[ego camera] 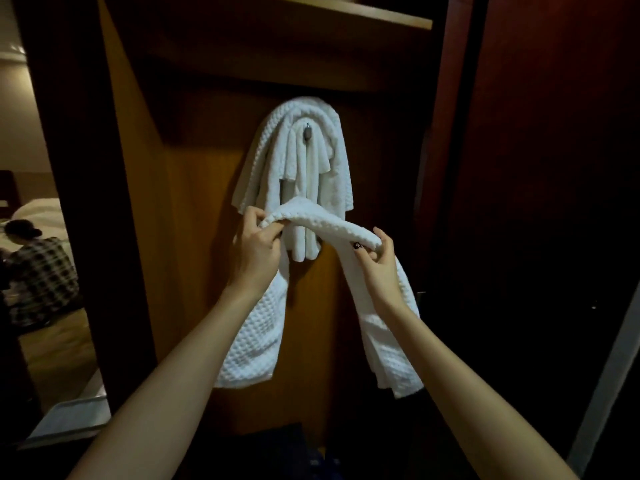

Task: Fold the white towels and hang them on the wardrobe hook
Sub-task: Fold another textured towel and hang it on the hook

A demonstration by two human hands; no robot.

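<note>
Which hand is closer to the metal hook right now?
Left. The left hand grips the towel below-left of the hook; the right hand sits lower and further right.

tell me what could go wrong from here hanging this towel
1. The hook is already buried under the hung towels; only its tip shows, so another layer might slide off.
2. The held towel, gripped by the left hand and right hand, overlaps their lower ends; lifting it could drag them loose.
</note>
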